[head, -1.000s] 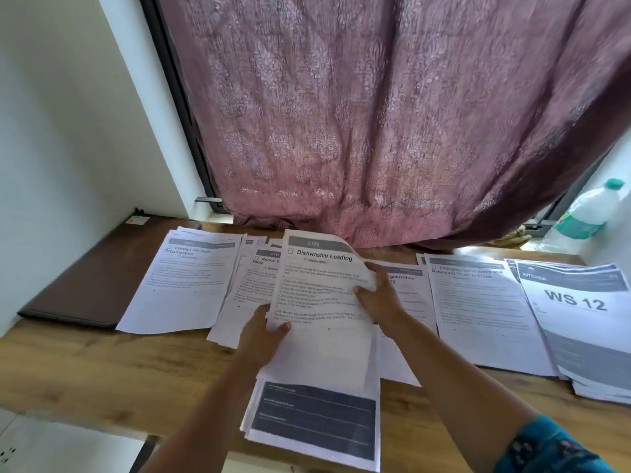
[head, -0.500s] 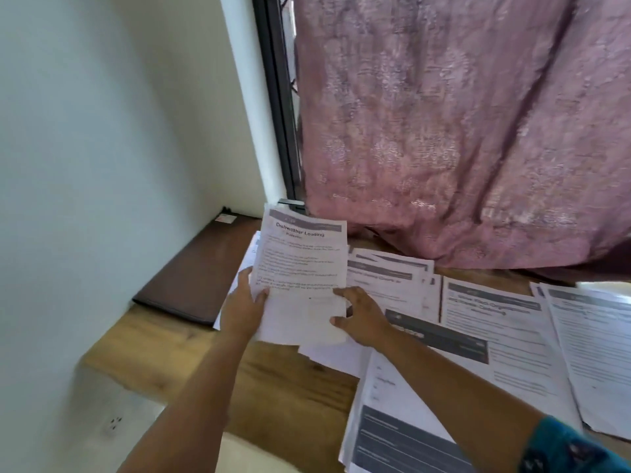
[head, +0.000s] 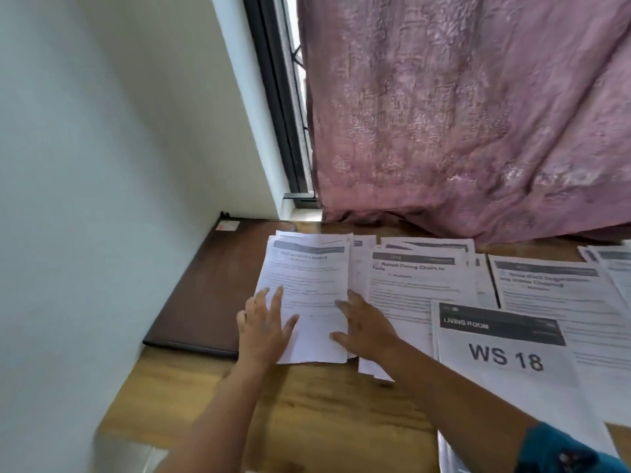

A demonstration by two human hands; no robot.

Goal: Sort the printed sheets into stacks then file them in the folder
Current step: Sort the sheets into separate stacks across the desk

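A printed sheet (head: 309,288) lies on top of the leftmost stack on the wooden table (head: 307,414). My left hand (head: 263,329) rests flat on its left edge, fingers straight. My right hand (head: 367,327) lies flat at its right edge, fingers spread. A dark brown folder (head: 211,285) lies shut against the wall, partly under that stack. Further stacks lie to the right: one headed with a blurred title (head: 420,288), another (head: 553,295), and a near stack topped by a "WS 18" sheet (head: 505,363).
A white wall (head: 102,199) closes the left side. A pink curtain (head: 461,114) hangs over the window behind the table and brushes the back edge. More sheets (head: 614,264) reach the right border.
The sheet I held up in both hands has come down onto the leftmost stack. Both hands have let go and now lie flat on it. My view has swung left.
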